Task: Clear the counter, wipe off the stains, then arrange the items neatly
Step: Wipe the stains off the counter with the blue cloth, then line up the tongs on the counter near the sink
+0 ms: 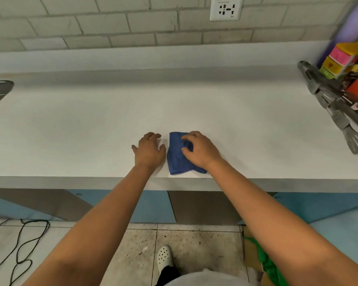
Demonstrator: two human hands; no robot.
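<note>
Both hands rest on a pale counter (70,120) near its front edge. At about 6 o'clock, the left hand (149,150) lies flat with fingers spread, holding nothing, just left of a folded blue cloth (177,159). Right hand (201,149) presses down on that cloth, fingers curled and bunching the fabric. Far off at 3 o'clock, grey kitchen tongs (318,89) and a grey spatula (353,139) lie beside colourful boxes (339,60).
</note>
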